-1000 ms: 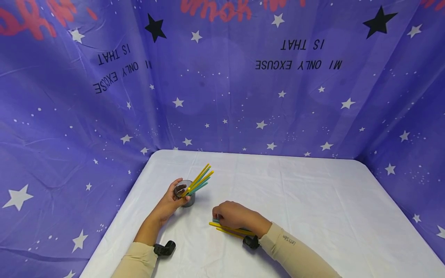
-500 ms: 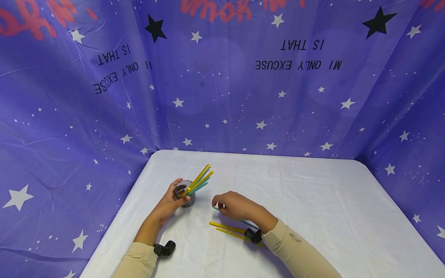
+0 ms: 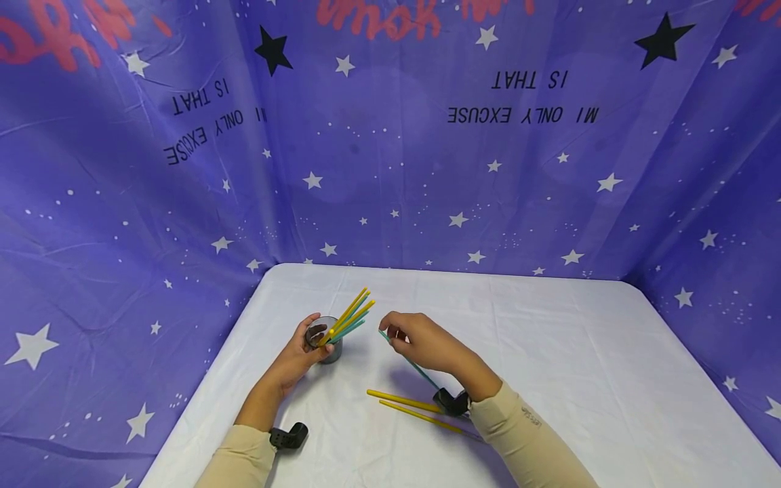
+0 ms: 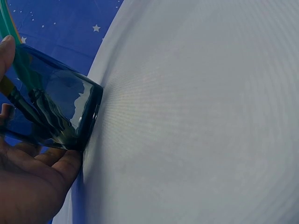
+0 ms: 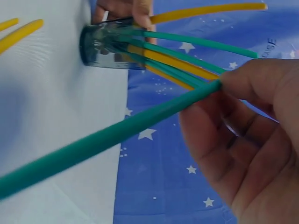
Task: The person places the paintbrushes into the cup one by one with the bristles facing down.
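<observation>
In the head view my left hand (image 3: 295, 359) grips a smoky see-through glass (image 3: 329, 356) on the left part of the table. Several paintbrushes (image 3: 354, 315) with yellow and green handles lean out of it; in the left wrist view their dark heads (image 4: 56, 116) show at the glass bottom. My right hand (image 3: 421, 342) pinches a green paintbrush (image 5: 117, 128) near its handle end between thumb and forefinger, to the right of the glass. The rest of that brush slants down toward the table, its lower end hidden behind the wrist camera.
Two yellow paintbrushes (image 3: 415, 410) lie on the white-covered table (image 3: 549, 352) below my right hand, partly covered by the black wrist camera (image 3: 450, 401). A purple star-patterned curtain (image 3: 427, 190) surrounds the table at the back and sides.
My right hand has lifted the green paintbrush off the table beside the yellow ones and moved it up, away from me. The left hand and the glass have stayed in place.
</observation>
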{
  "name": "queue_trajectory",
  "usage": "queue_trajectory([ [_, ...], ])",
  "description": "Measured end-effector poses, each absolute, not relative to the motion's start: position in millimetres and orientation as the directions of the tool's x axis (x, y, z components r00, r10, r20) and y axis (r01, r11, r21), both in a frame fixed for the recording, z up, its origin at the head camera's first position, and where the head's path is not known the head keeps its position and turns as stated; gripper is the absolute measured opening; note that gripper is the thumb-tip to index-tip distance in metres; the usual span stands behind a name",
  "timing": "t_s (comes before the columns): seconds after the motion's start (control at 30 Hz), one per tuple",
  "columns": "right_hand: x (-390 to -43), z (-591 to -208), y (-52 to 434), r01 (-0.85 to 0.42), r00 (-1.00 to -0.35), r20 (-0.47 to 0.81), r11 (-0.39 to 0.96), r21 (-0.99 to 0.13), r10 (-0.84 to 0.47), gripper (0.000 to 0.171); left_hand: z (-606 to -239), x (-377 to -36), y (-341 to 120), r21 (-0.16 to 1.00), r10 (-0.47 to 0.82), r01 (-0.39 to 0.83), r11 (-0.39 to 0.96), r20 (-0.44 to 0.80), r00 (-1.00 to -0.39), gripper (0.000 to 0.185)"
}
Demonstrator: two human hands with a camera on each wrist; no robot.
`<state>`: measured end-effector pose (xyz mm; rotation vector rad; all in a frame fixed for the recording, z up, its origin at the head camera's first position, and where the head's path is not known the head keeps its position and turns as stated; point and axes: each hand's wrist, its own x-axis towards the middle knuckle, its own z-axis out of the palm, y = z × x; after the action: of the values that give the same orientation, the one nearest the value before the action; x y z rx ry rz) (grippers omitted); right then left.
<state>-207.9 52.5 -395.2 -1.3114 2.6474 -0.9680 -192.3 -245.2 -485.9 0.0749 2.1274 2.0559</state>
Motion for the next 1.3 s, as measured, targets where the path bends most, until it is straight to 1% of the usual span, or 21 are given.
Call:
queue_trajectory([
  [0.2,-205.4,-387.8,55.3,-0.712,-0.658,0.353,0.395,-0.581,-0.665,0.021,-486.4,-193.2,-245.6,0.995,0.165,-0.092,0.041,-0.098,-0.982,0.088],
  [0.43,-205.9,-386.4,55.7,-0.694,-0.692,0.447,0.353,-0.627,-0.566,0.021,-487.1,-193.4,-246.0,0.996,0.167,-0.086,0.035,-0.09,-0.982,0.088],
  [0.63,-205.3,-386.8,53.2,-0.667,-0.719,0.526,0.24,-0.705,-0.454,0.02,-487.6,-193.6,-246.2,0.996,0.168,-0.083,0.034,-0.088,-0.982,0.088],
  [0.83,-202.6,-386.8,48.7,-0.642,-0.749,0.577,0.137,-0.755,-0.326,0.021,-487.4,-193.2,-245.7,0.996,0.163,-0.082,0.038,-0.087,-0.983,0.087],
  [0.97,-201.4,-387.7,46.2,-0.646,-0.747,0.613,0.062,-0.761,-0.257,0.023,-487.3,-193.3,-246.1,0.996,0.167,-0.08,0.035,-0.084,-0.982,0.088],
  [1.3,-197.9,-389.8,36.3,-0.675,-0.719,0.687,-0.132,-0.726,-0.104,0.027,-487.2,-193.3,-245.5,0.995,0.161,-0.088,0.042,-0.094,-0.983,0.087],
])
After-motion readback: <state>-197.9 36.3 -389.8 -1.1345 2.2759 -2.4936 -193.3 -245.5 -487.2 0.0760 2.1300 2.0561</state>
